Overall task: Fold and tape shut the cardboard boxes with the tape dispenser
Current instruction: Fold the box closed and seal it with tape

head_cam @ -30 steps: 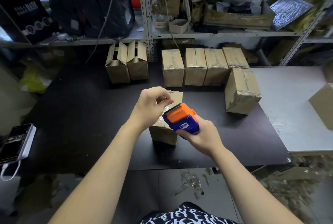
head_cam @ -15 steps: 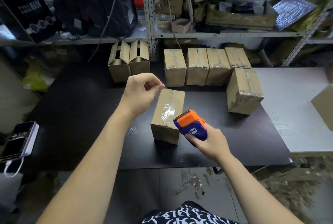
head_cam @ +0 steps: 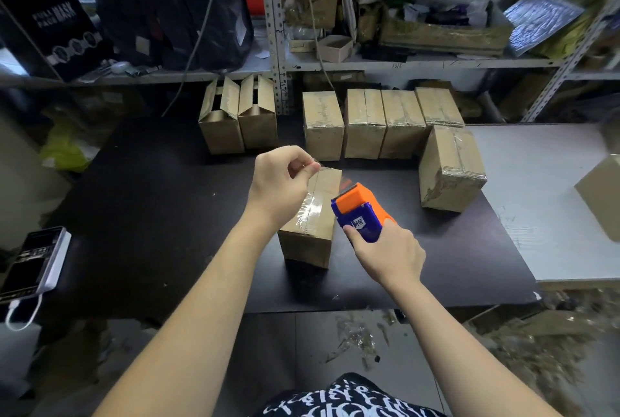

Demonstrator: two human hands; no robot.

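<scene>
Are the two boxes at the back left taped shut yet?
No, the left box and the right box both have open top flaps.

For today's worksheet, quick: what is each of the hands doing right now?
Left hand: pinches the tape end.
Right hand: grips the dispenser.

The box (head_cam: 310,215) stood mid-tabletop (head_cam: 151,198), flaps shut, a clear strip down its top seam. The dispenser (head_cam: 357,212), orange head on a blue body, sat in the right grip (head_cam: 389,255), just beside the box's right edge, blade pointing up. Clear tape (head_cam: 330,175) stretched from that blade to the left grip (head_cam: 281,181), pinched above the box's far end. Behind stood two open boxes (head_cam: 221,121) and a row of taped boxes (head_cam: 365,123).
</scene>
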